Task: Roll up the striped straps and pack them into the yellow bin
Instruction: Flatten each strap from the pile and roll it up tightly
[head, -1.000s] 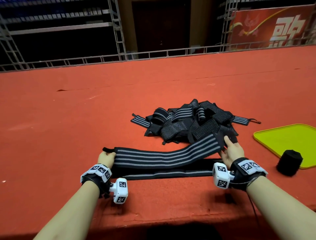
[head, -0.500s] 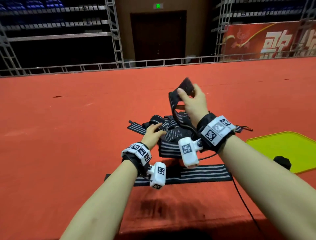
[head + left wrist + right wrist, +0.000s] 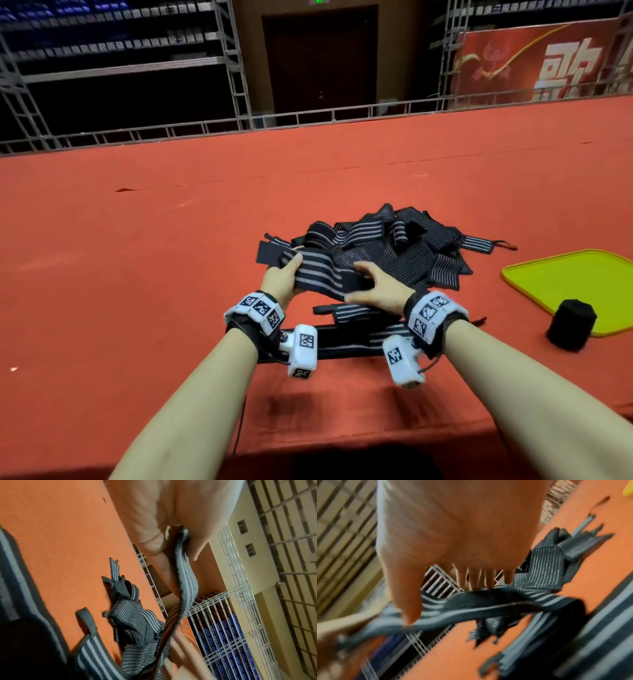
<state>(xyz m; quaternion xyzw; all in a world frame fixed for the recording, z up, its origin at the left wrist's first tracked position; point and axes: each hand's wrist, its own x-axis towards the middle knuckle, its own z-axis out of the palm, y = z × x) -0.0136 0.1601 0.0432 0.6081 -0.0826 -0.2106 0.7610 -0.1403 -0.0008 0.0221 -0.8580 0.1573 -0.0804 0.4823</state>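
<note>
A black strap with grey stripes (image 3: 322, 275) hangs level between my two hands, just above the red table, in front of the heap of loose striped straps (image 3: 394, 246). My left hand (image 3: 286, 277) pinches its left end between thumb and fingers (image 3: 176, 550). My right hand (image 3: 370, 286) holds it further right, the strap passing between thumb and spread fingers (image 3: 441, 600); that view is blurred. The yellow bin (image 3: 582, 274) lies at the right, holding nothing that shows.
A rolled black strap (image 3: 570, 323) stands on the table against the bin's near edge. One strap lies flat (image 3: 356, 337) under my wrists, another's end (image 3: 349, 310) just beyond it. Red cloth covers the table (image 3: 137, 274); metal railings stand behind.
My right hand has come down from high above the heap with the strap. My left hand has left the heap and taken the strap's other end. Both hands now sit low and close together.
</note>
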